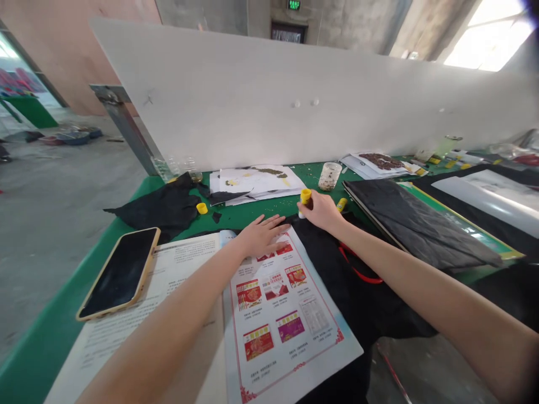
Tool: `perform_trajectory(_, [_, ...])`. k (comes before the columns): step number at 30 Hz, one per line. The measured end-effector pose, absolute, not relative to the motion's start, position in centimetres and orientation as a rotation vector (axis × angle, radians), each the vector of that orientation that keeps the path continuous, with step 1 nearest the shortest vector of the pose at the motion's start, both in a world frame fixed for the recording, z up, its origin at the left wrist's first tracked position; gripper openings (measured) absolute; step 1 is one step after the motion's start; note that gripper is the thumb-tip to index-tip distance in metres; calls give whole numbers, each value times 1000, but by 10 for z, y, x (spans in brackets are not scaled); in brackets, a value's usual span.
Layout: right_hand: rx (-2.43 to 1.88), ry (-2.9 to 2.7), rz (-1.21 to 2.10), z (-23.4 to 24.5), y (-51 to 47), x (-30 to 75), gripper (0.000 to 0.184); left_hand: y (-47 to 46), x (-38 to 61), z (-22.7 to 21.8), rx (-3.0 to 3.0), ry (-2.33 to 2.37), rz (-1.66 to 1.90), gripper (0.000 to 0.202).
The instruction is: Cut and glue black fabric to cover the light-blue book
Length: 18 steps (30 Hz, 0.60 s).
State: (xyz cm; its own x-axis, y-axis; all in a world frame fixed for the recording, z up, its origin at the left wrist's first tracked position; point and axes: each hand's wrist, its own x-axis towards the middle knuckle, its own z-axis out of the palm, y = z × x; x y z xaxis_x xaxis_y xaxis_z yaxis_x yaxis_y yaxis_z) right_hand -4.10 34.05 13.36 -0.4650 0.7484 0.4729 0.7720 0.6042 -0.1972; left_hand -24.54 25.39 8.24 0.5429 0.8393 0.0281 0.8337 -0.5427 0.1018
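My left hand [263, 238] lies flat with fingers spread on the upper part of a printed page [303, 359] of an open book. Just to its right, my right hand [322, 210] is closed around a glue stick [305, 195], its yellow end pointing up and a bit of white body showing below. The stick's lower tip is over black material [320, 247] at the page's top edge; I cannot tell whether they touch. A loose yellow cap [202, 208] sits left of the hands. Another yellow-ended stick [342, 204] lies behind my right hand.
A phone [120, 272] rests on the book's left page. Behind are drawing sheets [256, 182], a clear plastic cup [329, 176] and torn black material [164, 205]. A black-covered folder [421, 219] lies right, a red loop [357, 269] under my right forearm. A white board [273, 101] stands along the back.
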Motion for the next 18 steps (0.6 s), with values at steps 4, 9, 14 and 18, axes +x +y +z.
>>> perform_trajectory(4, [-1161, -2147, -27, 135, 339, -55, 21, 255, -245, 80, 2711, 1478, 115, 65])
perform_trajectory(9, [-1108, -2325, 18, 105, 332, -58, 17, 255, -247, 79, 2692, 1458, 124, 64])
perform_trajectory(14, [-1158, -2383, -43, 119, 340, -44, 20, 255, -246, 80, 2685, 1458, 128, 64])
perform_trajectory(18, [-1161, -2265, -21, 128, 341, -54, 21, 255, -245, 80, 2690, 1478, 113, 65])
